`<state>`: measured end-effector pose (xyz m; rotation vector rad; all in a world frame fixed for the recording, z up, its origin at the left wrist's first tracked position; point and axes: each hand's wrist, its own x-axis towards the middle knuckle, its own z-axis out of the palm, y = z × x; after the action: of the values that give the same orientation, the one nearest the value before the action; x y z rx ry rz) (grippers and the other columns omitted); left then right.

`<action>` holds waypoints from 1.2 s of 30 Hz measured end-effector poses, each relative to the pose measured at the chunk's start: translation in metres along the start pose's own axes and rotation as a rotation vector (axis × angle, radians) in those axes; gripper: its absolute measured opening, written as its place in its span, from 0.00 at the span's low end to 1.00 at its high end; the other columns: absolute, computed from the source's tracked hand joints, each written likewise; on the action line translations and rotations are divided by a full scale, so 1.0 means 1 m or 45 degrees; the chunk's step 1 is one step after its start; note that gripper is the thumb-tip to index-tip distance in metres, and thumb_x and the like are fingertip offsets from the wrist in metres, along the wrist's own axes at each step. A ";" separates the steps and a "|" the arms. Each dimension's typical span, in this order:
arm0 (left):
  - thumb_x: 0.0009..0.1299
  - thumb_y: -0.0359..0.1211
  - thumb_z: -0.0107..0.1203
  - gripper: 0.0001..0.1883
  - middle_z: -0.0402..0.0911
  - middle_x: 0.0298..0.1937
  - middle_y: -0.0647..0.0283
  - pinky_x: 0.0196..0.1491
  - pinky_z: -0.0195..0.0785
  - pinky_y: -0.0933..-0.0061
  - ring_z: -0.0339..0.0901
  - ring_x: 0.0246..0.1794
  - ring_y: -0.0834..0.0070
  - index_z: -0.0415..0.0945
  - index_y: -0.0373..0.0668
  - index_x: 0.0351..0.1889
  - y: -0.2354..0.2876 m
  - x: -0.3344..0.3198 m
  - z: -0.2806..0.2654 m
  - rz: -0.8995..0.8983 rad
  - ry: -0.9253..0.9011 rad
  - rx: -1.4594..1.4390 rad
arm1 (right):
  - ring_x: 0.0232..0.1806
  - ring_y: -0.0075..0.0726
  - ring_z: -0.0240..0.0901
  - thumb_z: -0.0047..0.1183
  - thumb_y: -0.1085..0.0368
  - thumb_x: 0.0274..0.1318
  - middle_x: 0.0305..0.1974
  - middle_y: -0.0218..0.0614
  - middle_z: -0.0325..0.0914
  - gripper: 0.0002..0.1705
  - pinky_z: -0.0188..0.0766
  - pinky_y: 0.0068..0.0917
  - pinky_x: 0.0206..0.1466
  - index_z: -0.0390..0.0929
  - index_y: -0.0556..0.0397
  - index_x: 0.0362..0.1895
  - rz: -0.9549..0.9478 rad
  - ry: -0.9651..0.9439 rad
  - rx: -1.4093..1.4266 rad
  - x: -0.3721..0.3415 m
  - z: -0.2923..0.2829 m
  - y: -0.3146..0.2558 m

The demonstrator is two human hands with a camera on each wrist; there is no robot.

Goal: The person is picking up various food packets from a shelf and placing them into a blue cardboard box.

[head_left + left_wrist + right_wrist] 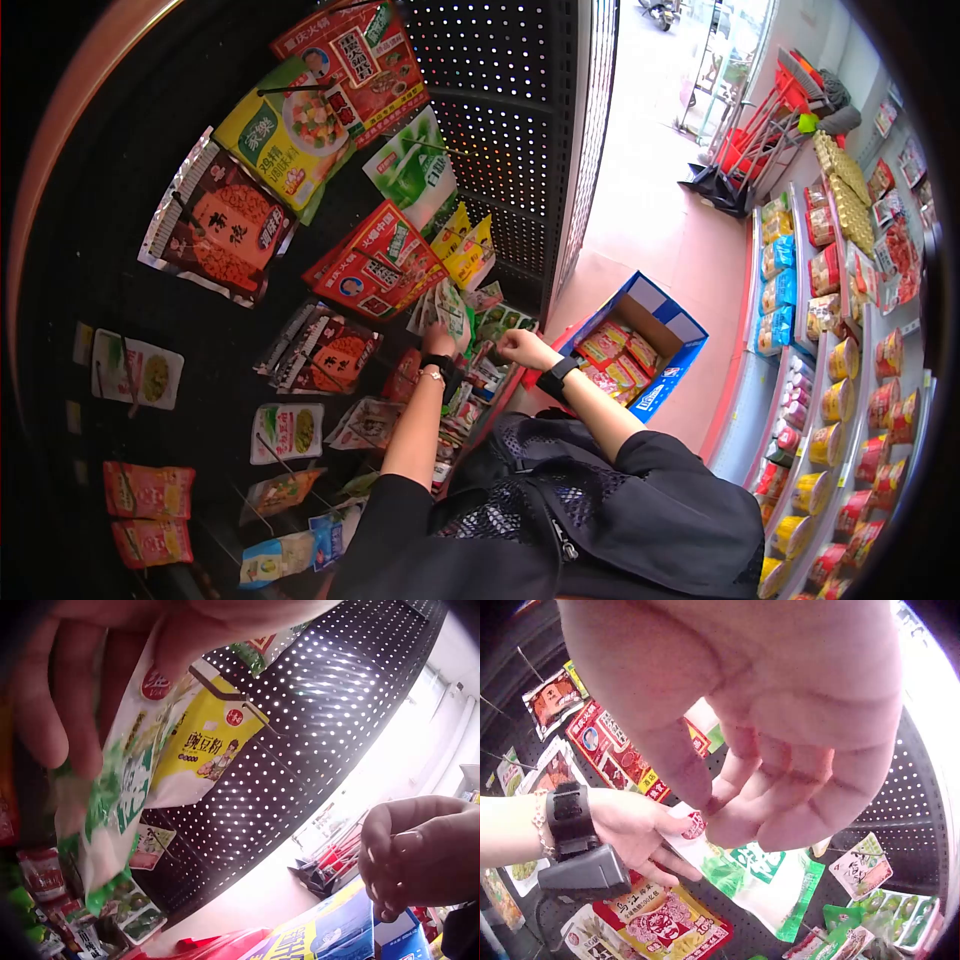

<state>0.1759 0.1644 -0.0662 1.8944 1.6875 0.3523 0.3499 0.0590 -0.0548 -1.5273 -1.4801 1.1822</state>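
My left hand [438, 342] pinches a white-and-green food packet [124, 795] between thumb and fingers, near its top end. The packet [780, 889] slants downward in the right wrist view, its green lower edge away from the hand. Close on its right is my right hand [530, 350], fingers curled in toward the thumb, with nothing visible in it. Seen from the left wrist, the right hand [420, 855] is apart from the packet. Behind the held packet, a yellow-and-white packet [199, 750] hangs on a metal hook.
A black pegboard rack [500, 120] carries several hanging packets, among them a red hotpot packet [380, 262]. To the right on the floor, a blue carton [690, 345] holds red-and-yellow packets [610, 345]. Shelves with cup-shaped tubs [838, 400] line the far right. Brooms and dustpans [740, 150] stand near the doorway.
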 end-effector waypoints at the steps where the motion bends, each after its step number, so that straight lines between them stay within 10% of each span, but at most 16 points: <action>1: 0.61 0.37 0.38 0.14 0.71 0.34 0.47 0.37 0.61 0.59 0.67 0.37 0.51 0.71 0.37 0.31 -0.003 -0.001 -0.001 -0.002 0.000 -0.002 | 0.25 0.22 0.67 0.45 0.69 0.40 0.21 0.31 0.71 0.06 0.65 0.21 0.29 0.70 0.59 0.26 0.001 -0.002 -0.001 0.002 0.003 0.003; 8: 0.60 0.33 0.38 0.13 0.71 0.39 0.49 0.42 0.60 0.60 0.66 0.42 0.53 0.70 0.39 0.37 0.023 -0.029 -0.029 0.095 -0.274 0.148 | 0.26 0.25 0.66 0.45 0.68 0.40 0.22 0.34 0.70 0.11 0.64 0.22 0.31 0.69 0.60 0.31 -0.062 0.006 0.022 0.008 0.023 0.005; 10: 0.61 0.33 0.38 0.13 0.70 0.40 0.49 0.43 0.60 0.61 0.67 0.42 0.54 0.69 0.39 0.39 0.030 -0.039 -0.030 0.199 -0.366 0.276 | 0.37 0.43 0.68 0.50 0.64 0.36 0.33 0.45 0.70 0.24 0.64 0.31 0.40 0.63 0.59 0.42 0.038 0.129 0.043 0.006 0.025 0.001; 14: 0.61 0.32 0.39 0.14 0.72 0.39 0.50 0.41 0.61 0.63 0.68 0.39 0.55 0.69 0.38 0.42 0.040 -0.064 -0.040 0.360 -0.333 0.089 | 0.40 0.45 0.64 0.57 0.64 0.29 0.39 0.54 0.63 0.46 0.60 0.30 0.46 0.44 0.62 0.53 -0.083 0.683 -0.315 0.007 0.033 0.013; 19: 0.61 0.31 0.41 0.11 0.74 0.33 0.50 0.37 0.61 0.68 0.70 0.36 0.58 0.70 0.35 0.37 0.049 -0.090 -0.073 0.502 -0.386 -0.198 | 0.43 0.43 0.63 0.58 0.64 0.29 0.40 0.49 0.66 0.40 0.58 0.31 0.49 0.53 0.62 0.51 -0.048 0.535 -0.114 -0.008 0.009 0.007; 22: 0.62 0.29 0.43 0.09 0.76 0.28 0.60 0.34 0.61 0.79 0.71 0.29 0.79 0.71 0.32 0.35 0.051 -0.101 -0.099 0.546 -0.377 -0.586 | 0.41 0.30 0.66 0.56 0.64 0.36 0.39 0.39 0.70 0.29 0.61 0.24 0.45 0.62 0.59 0.47 0.176 -0.068 0.339 -0.024 -0.006 -0.009; 29: 0.62 0.33 0.46 0.13 0.75 0.31 0.65 0.36 0.60 0.83 0.68 0.32 0.84 0.70 0.30 0.36 0.049 -0.114 -0.119 0.433 -0.407 -1.213 | 0.42 0.23 0.64 0.54 0.69 0.40 0.41 0.34 0.70 0.26 0.61 0.21 0.46 0.63 0.57 0.48 -0.198 -0.088 0.456 -0.041 0.012 -0.025; 36: 0.62 0.34 0.47 0.12 0.74 0.35 0.64 0.39 0.60 0.81 0.69 0.35 0.82 0.70 0.34 0.36 0.038 -0.107 -0.098 0.377 -0.380 -1.382 | 0.33 0.17 0.65 0.56 0.60 0.40 0.32 0.28 0.73 0.19 0.61 0.16 0.38 0.73 0.59 0.35 0.186 -0.321 0.513 -0.080 0.010 -0.018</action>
<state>0.1349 0.0824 0.0526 1.2434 0.7210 0.8418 0.3389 -0.0188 -0.0302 -1.2595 -1.1990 1.6943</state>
